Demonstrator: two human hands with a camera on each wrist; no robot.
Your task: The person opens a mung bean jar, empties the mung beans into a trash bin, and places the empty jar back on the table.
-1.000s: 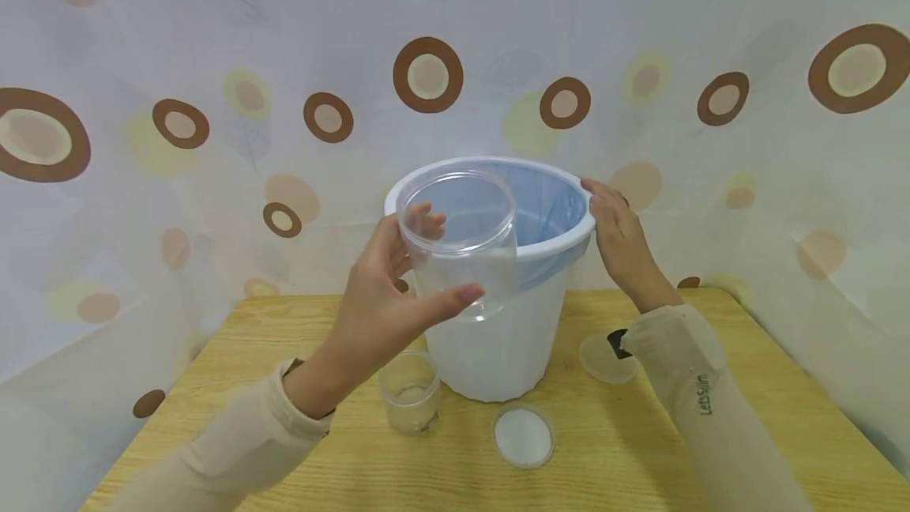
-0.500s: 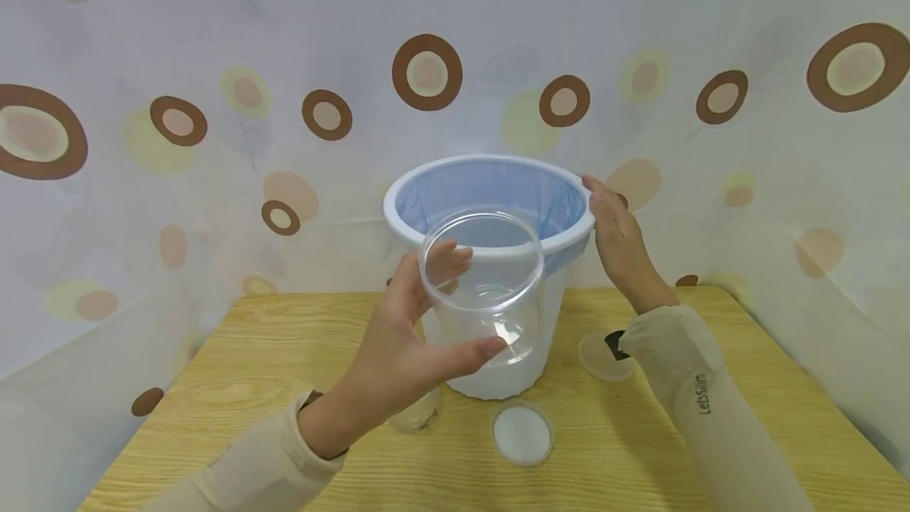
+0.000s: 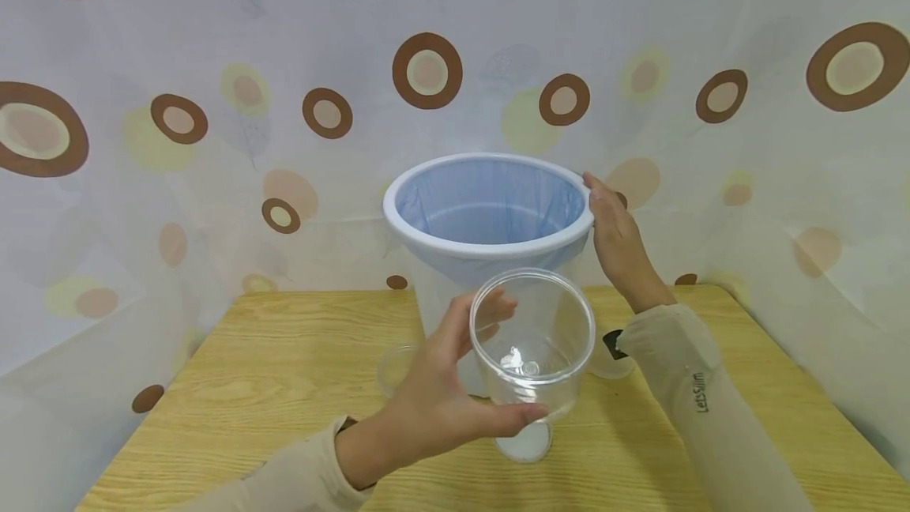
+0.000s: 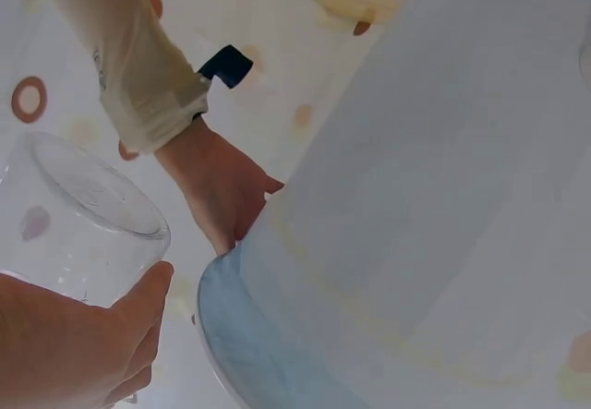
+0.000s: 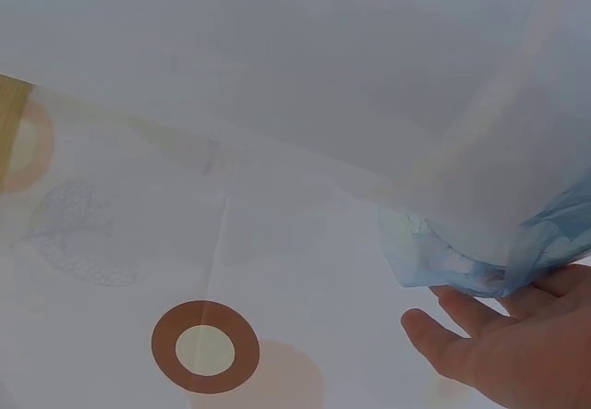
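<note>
My left hand [image 3: 455,397] grips a clear plastic jar [image 3: 535,342] from its left side, thumb low in front and fingers behind. The jar's open mouth tilts toward me, and nothing shows inside it. It hangs in front of a white bin [image 3: 490,248] with a blue bag liner [image 5: 554,238] folded over the rim. My right hand [image 3: 624,247] rests on the right side of the bin's rim, its fingers fairly straight against the liner in the right wrist view. In the left wrist view, the jar [image 4: 78,215] is apart from the bin.
On the wooden table [image 3: 298,346], a second clear container [image 3: 392,368] is mostly hidden behind my left hand. A round piece with a white face [image 3: 526,443] lies below the jar. A clear round lid [image 3: 611,369] lies near my right sleeve. A patterned sheet [image 3: 483,22] hangs behind.
My left hand has brought the jar down and to the right, from over the bin's rim to in front of the bin. The jar's mouth has tipped more toward me. My right hand has stayed put.
</note>
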